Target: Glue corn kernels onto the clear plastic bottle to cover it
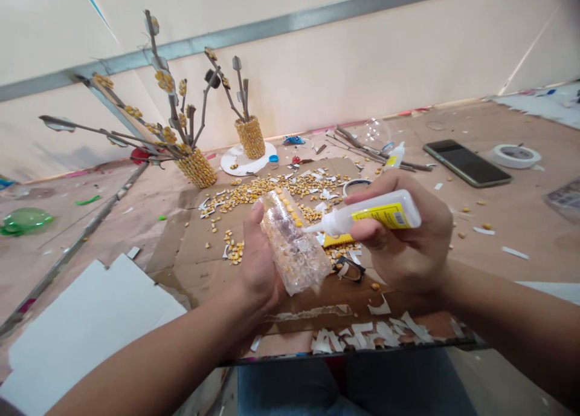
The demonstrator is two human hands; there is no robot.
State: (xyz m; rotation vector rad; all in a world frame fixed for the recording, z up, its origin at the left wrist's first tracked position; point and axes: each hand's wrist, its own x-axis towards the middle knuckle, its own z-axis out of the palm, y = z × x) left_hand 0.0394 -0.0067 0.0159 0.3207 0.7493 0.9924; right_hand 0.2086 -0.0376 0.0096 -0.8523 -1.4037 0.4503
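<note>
My left hand (261,262) is wrapped round a clear plastic cylinder (301,253), tilted over the cardboard. A short row of yellow corn kernels (290,207) runs along its upper side. Between the fingers and thumb of my right hand (408,240) is a white glue bottle (371,213) with a yellow label. Its narrow nozzle points left, at or very near the end of the kernel row; I cannot tell whether it touches. Loose corn kernels (254,191) and paper scraps lie behind the cylinder.
Two kernel-covered pots (196,167) with twigs stand at the back, one on a white disc (231,163). A phone (466,162), a tape roll (515,156) and a second glue bottle (396,156) lie right. White board (95,319) is front left; a green bottle piece (27,221) lies far left.
</note>
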